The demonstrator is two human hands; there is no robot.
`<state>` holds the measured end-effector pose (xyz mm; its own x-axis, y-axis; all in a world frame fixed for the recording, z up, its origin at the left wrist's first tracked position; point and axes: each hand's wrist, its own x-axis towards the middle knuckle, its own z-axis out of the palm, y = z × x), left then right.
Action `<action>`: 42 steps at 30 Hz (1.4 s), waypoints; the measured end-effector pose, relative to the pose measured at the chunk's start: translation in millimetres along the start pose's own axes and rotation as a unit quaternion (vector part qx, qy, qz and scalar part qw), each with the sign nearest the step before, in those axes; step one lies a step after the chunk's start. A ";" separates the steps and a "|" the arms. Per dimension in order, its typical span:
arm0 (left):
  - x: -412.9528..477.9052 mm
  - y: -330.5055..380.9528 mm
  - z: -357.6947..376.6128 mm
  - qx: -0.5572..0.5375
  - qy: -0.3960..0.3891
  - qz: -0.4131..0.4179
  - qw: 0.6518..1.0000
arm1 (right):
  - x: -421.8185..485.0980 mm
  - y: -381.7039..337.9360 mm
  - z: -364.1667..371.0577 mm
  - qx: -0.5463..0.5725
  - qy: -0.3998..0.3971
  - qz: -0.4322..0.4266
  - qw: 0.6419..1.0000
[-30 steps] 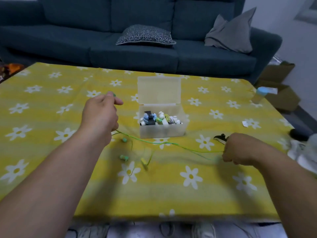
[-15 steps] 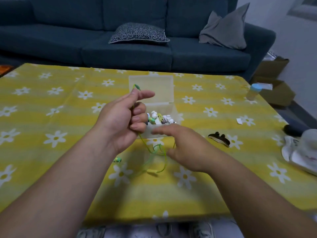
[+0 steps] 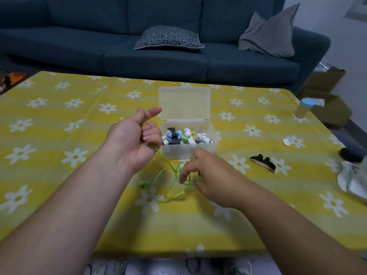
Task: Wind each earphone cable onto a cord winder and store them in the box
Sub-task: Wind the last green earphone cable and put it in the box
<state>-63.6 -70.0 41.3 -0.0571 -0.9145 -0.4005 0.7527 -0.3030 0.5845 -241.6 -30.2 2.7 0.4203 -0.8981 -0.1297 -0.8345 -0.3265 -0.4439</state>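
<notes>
A green earphone cable [image 3: 167, 176] lies in loose loops on the yellow flowered tablecloth [image 3: 59, 135], one earbud [image 3: 143, 183] to the left. My left hand [image 3: 135, 141] is raised in front of the box and grips the cable's upper end in curled fingers. Lower and to the right, my right hand [image 3: 206, 175] pinches a loop of the same cable just above the cloth. Behind both hands stands the translucent box [image 3: 200, 150] with its lid up, holding several wound earphones. A black cord winder [image 3: 262, 162] lies on the cloth to the right, apart from both hands.
A small bottle with a blue cap [image 3: 302, 108] stands near the table's right edge. White cloth [image 3: 351, 179] and a dark object [image 3: 350, 154] lie at the far right. A dark blue sofa [image 3: 158, 46] runs behind the table. Cardboard boxes [image 3: 327, 98] sit on the floor at right.
A second ago my hands were far apart with the cable stretched between them. They came together in front of the box, and the cable now hangs slack in loops.
</notes>
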 end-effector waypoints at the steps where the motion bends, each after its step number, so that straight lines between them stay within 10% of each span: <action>1: -0.9 0.9 -0.3 -0.002 0.001 -0.002 1.000 | 1.2 -0.5 3.8 -0.033 -0.003 0.001 0.999; 8: 11.6 2.4 -17.2 0.174 0.150 0.036 0.973 | 7.7 8.1 -1.0 -0.119 0.038 0.070 0.990; 14: 20.0 10.2 -29.4 0.529 0.322 0.098 0.779 | -3.9 1.8 -45.7 0.159 0.155 0.012 0.975; 17: 2.2 2.1 -12.6 0.501 0.122 0.262 0.816 | -0.9 -0.6 -51.5 0.190 0.199 -0.002 0.961; 22: -21.8 -23.1 4.9 0.510 -0.195 0.186 0.817 | 1.2 -2.2 -57.8 0.192 0.253 0.027 0.948; 29: -10.8 -7.8 -4.7 0.541 -0.113 0.226 0.802 | -3.7 8.5 -74.7 0.499 0.328 0.090 0.797; 38: 3.2 20.1 -32.6 0.557 -0.004 0.210 0.803 | -16.8 49.6 -101.5 0.401 0.558 0.230 0.689; 40: 4.2 21.6 -31.3 0.515 0.018 0.229 0.826 | -18.1 56.0 -103.6 0.396 0.546 0.257 0.691; 42: 3.8 23.1 -27.9 0.448 0.034 0.237 0.861 | -20.7 59.4 -102.8 0.334 0.445 0.307 0.772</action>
<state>-28.2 -73.0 33.6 0.1789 -0.9838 0.0098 -0.1292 -0.0136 0.9915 -336.5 -61.3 70.2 -0.6398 -0.7679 0.0309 -0.2840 0.1989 -0.9380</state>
